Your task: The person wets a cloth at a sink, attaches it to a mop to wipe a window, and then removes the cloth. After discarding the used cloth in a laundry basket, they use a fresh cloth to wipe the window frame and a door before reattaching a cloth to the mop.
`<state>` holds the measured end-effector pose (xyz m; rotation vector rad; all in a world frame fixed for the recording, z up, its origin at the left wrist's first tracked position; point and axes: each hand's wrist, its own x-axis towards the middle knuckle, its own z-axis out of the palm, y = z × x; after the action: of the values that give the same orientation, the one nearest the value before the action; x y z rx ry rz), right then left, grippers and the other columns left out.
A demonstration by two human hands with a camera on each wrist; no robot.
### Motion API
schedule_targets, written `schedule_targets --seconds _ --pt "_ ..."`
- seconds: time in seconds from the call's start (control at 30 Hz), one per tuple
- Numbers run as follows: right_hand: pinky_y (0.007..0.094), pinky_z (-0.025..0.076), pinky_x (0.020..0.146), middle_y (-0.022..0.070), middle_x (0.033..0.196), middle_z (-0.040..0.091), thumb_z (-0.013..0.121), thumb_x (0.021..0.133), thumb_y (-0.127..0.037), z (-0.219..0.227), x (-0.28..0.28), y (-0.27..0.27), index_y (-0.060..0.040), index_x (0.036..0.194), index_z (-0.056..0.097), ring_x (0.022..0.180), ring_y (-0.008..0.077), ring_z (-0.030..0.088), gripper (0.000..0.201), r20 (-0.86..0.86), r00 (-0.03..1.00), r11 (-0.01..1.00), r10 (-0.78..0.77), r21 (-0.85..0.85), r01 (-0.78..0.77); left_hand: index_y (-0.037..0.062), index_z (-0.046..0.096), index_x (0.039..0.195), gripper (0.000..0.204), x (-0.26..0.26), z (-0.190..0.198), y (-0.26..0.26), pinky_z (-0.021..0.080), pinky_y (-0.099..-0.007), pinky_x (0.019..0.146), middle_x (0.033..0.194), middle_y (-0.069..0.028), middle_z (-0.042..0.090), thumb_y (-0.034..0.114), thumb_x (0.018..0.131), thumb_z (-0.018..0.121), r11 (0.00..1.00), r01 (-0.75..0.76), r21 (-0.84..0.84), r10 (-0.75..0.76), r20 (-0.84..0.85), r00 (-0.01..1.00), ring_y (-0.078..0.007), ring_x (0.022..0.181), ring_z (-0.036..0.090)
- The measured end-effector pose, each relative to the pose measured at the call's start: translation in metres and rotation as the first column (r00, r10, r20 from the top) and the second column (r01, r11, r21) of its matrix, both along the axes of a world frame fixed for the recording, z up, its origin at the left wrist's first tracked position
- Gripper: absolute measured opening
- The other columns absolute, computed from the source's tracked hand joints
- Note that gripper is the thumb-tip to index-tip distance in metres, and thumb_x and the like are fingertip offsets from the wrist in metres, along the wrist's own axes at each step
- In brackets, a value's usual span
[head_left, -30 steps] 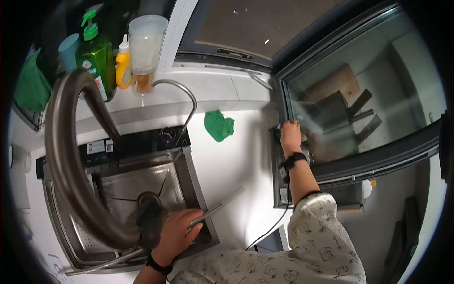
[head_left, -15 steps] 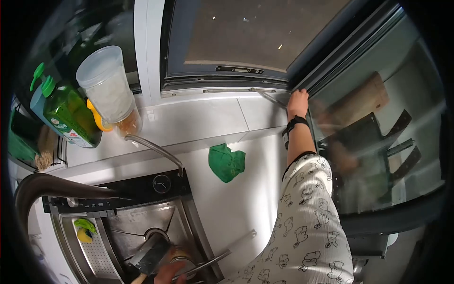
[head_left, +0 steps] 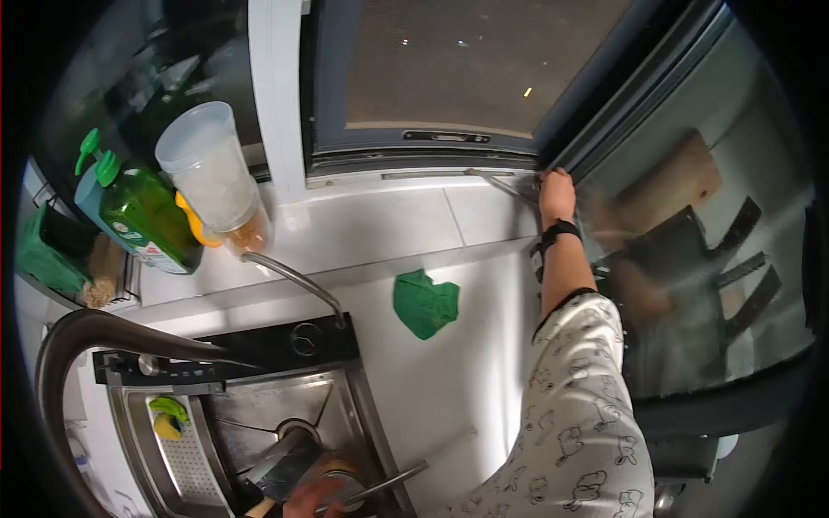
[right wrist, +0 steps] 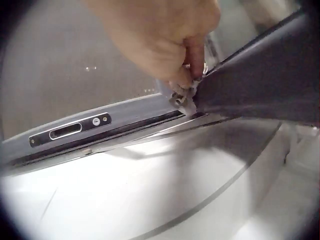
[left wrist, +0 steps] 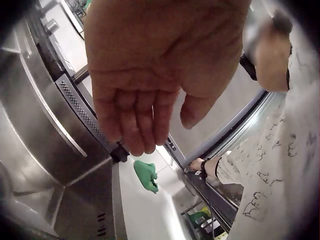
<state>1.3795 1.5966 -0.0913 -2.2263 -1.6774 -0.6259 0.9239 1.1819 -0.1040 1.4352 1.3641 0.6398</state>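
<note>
At the corner of the dark window frame (head_left: 639, 95), my right hand (head_left: 557, 197) has its fingertips bent down against the sill track. The right wrist view has that hand (right wrist: 165, 45) pinching a small greyish piece (right wrist: 184, 102) at the corner; whether it is loose or part of the frame, I cannot tell. My left hand (head_left: 313, 499) is low over the sink's edge, beside a metal bar (head_left: 389, 483). Seen from the left wrist, its palm (left wrist: 160, 65) faces the camera, fingers loosely extended and holding nothing.
A green cloth (head_left: 426, 304) lies on the white counter (head_left: 449, 380) between the sink (head_left: 268, 401) and the glass pane. Bottles and a clear container (head_left: 211, 173) stand at left on the ledge. A curved faucet (head_left: 129, 332) arches over the sink; behind the glass are knives (head_left: 743, 226).
My right hand has moved up along the frame to its corner. The head view has shifted towards the window, and my left hand now shows lower, at the bottom edge.
</note>
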Motion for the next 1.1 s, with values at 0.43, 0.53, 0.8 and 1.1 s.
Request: schedule_targets --seconds 0.43,0.53,0.8,1.1 --pt "0.0370 0.046 0.072 0.0147 0.086 0.062 0.056 0.077 -0.009 -0.050 -0.034 0.067 -0.0103 0.086 0.065 0.083 0.0315 0.060 0.013 -0.450 0.877 0.982 0.166 0.000 -0.186 0.0024 0.061 0.099 0.017 -0.030 -0.001 -0.016 0.048 -0.0314 0.072 0.092 -0.0120 0.063 0.012 0.088 0.053 0.857 -0.516 0.000 0.494 -0.287 0.821 -0.0219 0.084 0.061" --pt "0.0391 0.046 0.073 0.0124 0.085 0.058 0.055 0.071 -0.001 -0.058 -0.064 0.056 -0.0089 0.081 0.064 0.084 0.0321 0.057 0.016 -0.310 0.839 0.894 0.447 0.161 -0.417 -0.0005 0.061 0.096 0.017 -0.035 0.014 -0.010 0.047 -0.0300 0.071 0.089 -0.0124 0.063 0.011 0.088 0.053 0.874 -0.424 0.236 0.485 -0.391 0.782 -0.0201 0.080 0.061" --pt "0.0386 0.045 0.075 0.0093 0.085 0.059 0.052 0.074 -0.001 -0.050 -0.064 0.054 -0.0106 0.079 0.064 0.085 0.0289 0.057 0.015 -0.351 0.857 0.925 0.378 0.118 -0.360 -0.0012 0.061 0.097 0.017 -0.020 0.006 -0.003 0.046 -0.0291 0.066 0.082 -0.0128 0.063 0.011 0.086 0.054 0.919 -0.328 0.219 0.389 -0.375 0.841 -0.0198 0.072 0.059" --pt "0.0381 0.046 0.078 0.0112 0.084 0.059 0.049 0.072 -0.002 -0.068 -0.202 0.037 -0.0091 0.080 0.063 0.086 0.0278 0.057 0.018 -0.327 0.639 0.717 0.696 0.266 -0.644 0.0001 0.056 0.096 0.033 -0.110 0.030 -0.029 0.048 -0.0284 0.071 0.093 -0.0096 0.060 0.029 0.093 0.041 0.391 -0.796 0.463 0.918 -0.139 0.371 -0.0161 0.077 0.058"
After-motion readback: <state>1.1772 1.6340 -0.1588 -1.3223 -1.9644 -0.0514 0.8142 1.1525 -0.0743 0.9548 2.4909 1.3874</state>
